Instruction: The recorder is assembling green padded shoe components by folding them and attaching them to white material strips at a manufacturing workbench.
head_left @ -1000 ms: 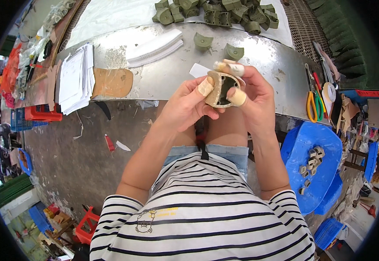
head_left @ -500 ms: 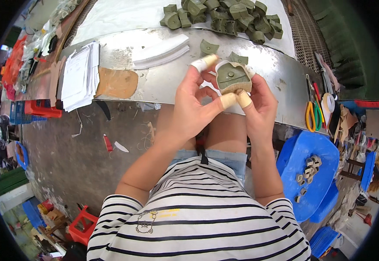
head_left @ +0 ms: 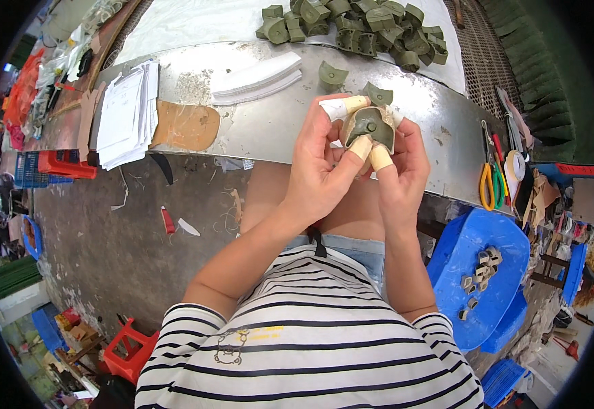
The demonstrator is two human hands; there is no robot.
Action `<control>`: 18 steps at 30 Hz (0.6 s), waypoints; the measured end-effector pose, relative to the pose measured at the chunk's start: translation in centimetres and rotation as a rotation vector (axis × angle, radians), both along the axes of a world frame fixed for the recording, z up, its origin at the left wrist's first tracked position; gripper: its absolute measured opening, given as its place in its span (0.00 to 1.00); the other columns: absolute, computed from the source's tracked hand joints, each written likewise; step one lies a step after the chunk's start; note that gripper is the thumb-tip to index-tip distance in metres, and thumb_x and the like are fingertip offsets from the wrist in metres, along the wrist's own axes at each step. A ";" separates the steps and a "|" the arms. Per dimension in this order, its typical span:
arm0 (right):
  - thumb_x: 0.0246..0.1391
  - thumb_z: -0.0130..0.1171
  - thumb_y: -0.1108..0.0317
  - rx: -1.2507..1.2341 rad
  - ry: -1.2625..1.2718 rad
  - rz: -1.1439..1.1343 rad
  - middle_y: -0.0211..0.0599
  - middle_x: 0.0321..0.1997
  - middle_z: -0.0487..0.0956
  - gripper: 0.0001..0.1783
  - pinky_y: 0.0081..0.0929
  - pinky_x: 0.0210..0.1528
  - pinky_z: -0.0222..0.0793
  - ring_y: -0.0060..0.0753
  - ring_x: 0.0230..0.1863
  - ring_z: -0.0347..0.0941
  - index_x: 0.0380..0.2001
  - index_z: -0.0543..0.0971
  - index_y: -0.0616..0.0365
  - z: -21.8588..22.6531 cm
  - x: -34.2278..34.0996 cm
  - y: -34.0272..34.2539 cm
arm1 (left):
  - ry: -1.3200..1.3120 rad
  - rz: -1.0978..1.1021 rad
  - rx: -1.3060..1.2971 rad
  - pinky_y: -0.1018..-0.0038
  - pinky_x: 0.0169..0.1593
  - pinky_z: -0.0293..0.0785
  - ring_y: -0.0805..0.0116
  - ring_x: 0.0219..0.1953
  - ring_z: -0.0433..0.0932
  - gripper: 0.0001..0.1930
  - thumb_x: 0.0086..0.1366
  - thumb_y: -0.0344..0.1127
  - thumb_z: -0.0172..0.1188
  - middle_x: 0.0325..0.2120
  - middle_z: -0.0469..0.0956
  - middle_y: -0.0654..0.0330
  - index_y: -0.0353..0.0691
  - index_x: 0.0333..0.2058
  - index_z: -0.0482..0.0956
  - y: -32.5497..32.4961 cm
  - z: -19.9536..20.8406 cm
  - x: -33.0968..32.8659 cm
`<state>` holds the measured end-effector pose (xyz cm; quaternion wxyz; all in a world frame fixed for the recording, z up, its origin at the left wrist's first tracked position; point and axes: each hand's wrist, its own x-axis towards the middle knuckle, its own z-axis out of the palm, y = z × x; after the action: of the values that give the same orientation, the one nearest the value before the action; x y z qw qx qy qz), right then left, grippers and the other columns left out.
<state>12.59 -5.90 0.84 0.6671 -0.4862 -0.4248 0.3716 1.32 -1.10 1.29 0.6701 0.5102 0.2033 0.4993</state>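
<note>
Where the two hands meet: the left hand (head_left: pixel 319 170) and right hand (head_left: pixel 406 162) together pinch a cupped green piece (head_left: pixel 371 127) with a beige rim, thumbs side by side on its near edge.
Cupped green piece: inside the grip, hollow side up; in view it overlaps the near edge of the metal table (head_left: pixel 256 133).
Pale finger wraps (head_left: pixel 381 158): padding (both thumbs wear it) may dull touch, so a thumb could slide and let the piece tip.
Beige rim: uneven thumb pressure might buckle it or pull it out of line.
Floor (head_left: pixel 106 225): a slip toward the body could drop the piece past the table.
Loose green piece (head_left: pixel 378 94): just beyond the grip; a fingertip could knock it.
Underside: hidden by fingers, so how firmly they press cannot be told.
Green pile (head_left: pixel 379 31): farther beyond the grip, cut off above.
Blue tub (head_left: pixel 446 255): right of the grip; its small contents (head_left: pixel 488 262) are unclear.
</note>
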 end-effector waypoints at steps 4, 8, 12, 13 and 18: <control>0.52 0.53 0.77 0.040 0.007 0.067 0.35 0.40 0.73 0.22 0.14 0.31 0.69 0.19 0.37 0.71 0.51 0.66 0.66 -0.7 0.5 0.2 | -0.057 -0.035 -0.093 0.84 0.28 0.75 0.76 0.40 0.72 0.22 0.59 0.21 0.49 0.47 0.65 0.59 0.35 0.53 0.62 0.1 0.0 -0.2; 0.55 0.52 0.73 -0.008 0.179 0.132 0.34 0.37 0.75 0.19 0.15 0.27 0.69 0.18 0.32 0.71 0.51 0.67 0.65 -0.6 1.4 0.1 | -0.014 -0.040 -0.047 0.84 0.25 0.73 0.77 0.37 0.73 0.21 0.60 0.24 0.50 0.45 0.70 0.59 0.36 0.54 0.62 0.3 -0.5 -0.3; 0.58 0.50 0.71 -0.054 -0.042 -0.001 0.32 0.33 0.76 0.16 0.13 0.25 0.67 0.16 0.27 0.70 0.49 0.68 0.65 0.6 1.2 0.0 | -0.218 -0.209 -0.226 0.85 0.24 0.71 0.79 0.35 0.73 0.21 0.61 0.26 0.51 0.43 0.73 0.58 0.35 0.54 0.63 0.8 -0.4 -0.6; 0.58 0.50 0.71 -0.023 -0.088 -0.023 0.32 0.33 0.76 0.15 0.12 0.25 0.66 0.15 0.26 0.70 0.48 0.68 0.65 0.6 1.1 0.0 | -0.195 -0.215 -0.230 0.85 0.24 0.71 0.79 0.35 0.73 0.21 0.61 0.26 0.51 0.43 0.74 0.58 0.35 0.54 0.63 1.0 -0.4 -0.8; 0.59 0.48 0.71 0.006 -0.303 -0.132 0.32 0.33 0.77 0.13 0.10 0.26 0.63 0.12 0.27 0.69 0.46 0.69 0.65 -0.3 0.5 -0.1 | 0.139 -0.031 -0.025 0.85 0.24 0.72 0.77 0.35 0.75 0.21 0.62 0.29 0.54 0.41 0.75 0.58 0.32 0.53 0.63 0.9 -0.4 -0.7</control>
<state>13.13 -6.04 0.50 0.6199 -0.5617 -0.4886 0.2482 0.58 -0.17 0.90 0.6683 0.5385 0.2475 0.4495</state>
